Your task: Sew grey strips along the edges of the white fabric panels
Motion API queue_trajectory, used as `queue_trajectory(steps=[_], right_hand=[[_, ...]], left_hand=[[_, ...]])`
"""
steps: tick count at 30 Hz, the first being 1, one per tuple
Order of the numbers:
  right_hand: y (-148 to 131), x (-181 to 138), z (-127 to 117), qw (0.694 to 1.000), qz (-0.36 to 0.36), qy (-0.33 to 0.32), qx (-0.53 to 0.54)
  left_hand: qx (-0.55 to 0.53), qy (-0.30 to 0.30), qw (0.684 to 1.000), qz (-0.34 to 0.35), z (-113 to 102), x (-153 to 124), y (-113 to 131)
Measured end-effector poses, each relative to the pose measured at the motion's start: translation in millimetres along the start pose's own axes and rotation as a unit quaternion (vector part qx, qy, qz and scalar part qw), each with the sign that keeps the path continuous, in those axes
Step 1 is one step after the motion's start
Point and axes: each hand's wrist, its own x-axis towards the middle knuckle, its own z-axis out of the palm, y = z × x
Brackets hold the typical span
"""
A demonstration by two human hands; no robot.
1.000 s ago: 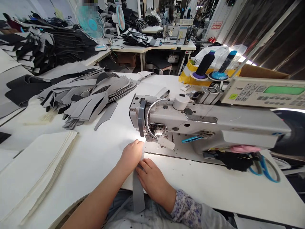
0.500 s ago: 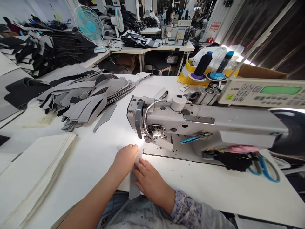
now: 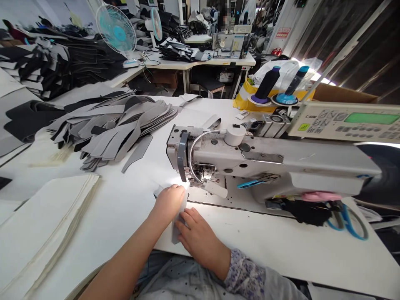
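Note:
My left hand (image 3: 169, 203) is closed on a grey fabric strip (image 3: 176, 236) just in front of the needle area of a sewing machine (image 3: 231, 154). Its fingertips bend down over the strip's left side, and the thumb is hidden. Lower down, my right hand (image 3: 200, 235) rests with fingers stretched out and a little apart along the strip's right edge. The strip runs between both hands, its near end lying by the table's front edge. A small lamp lights the presser foot, where the strip's far end is hard to see.
A heap of grey and black fabric pieces (image 3: 118, 125) lies at the left, behind a stack of cream sheets (image 3: 53, 225). Blue-handled scissors (image 3: 353, 223) and a blue cutter (image 3: 250, 182) lie by the machine. Thread cones (image 3: 265, 85) and a control panel (image 3: 359, 121) stand at the right.
The strip has moved forward towards the needle, so less of it shows at the near end. My left hand has shifted slightly forward and right with it; my right hand is nearly in place.

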Motion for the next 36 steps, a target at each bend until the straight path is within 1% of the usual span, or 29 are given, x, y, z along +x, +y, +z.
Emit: queue_trajectory(steps=[6,9,13,16,19,21,24,26,28,31,33,36], right_hand=[[6.3,11.6,-6.7,1.0,0.021,0.005,0.0],[9.7,19.2,-8.9,1.0,0.029,0.0,0.005],[12.0,23.5,-3.5,0.999,0.035,0.013,-0.006],[11.6,19.4,4.1,0.999,0.034,0.018,-0.02],[10.4,15.0,7.8,0.999,0.031,0.012,-0.026],[9.8,14.7,7.1,0.999,0.031,0.009,-0.025],[9.9,16.8,4.3,0.999,0.03,0.01,-0.02],[10.4,18.1,2.5,0.999,0.031,0.013,-0.018],[11.1,18.7,1.3,0.999,0.03,0.016,-0.017],[11.7,18.3,0.4,0.999,0.032,0.014,-0.008],[11.7,17.9,0.3,0.999,0.037,0.013,0.0],[11.4,17.7,0.0,0.999,0.04,0.013,0.003]], left_hand=[[-0.015,0.014,1.0,0.003,-2.7,13.2,5.2],[-0.027,0.031,0.999,0.0,-4.7,20.2,10.8],[-0.014,0.06,0.998,0.008,-0.7,19.9,13.0],[0.013,0.072,0.997,0.021,8.1,14.2,6.0],[0.023,0.057,0.997,0.045,15.0,11.9,-3.5],[0.022,0.042,0.998,0.049,15.5,13.6,-7.1],[0.006,0.028,0.999,0.03,9.4,16.9,-7.7],[-0.02,0.022,0.999,0.034,2.2,17.5,-8.7],[-0.044,0.021,0.997,0.053,-4.7,16.9,-12.9],[-0.03,0.048,0.992,0.109,-9.6,16.4,-23.5],[-0.001,0.069,0.985,0.158,-8.6,17.4,-29.6],[0.039,0.067,0.973,0.217,-3.4,21.5,-32.9]])
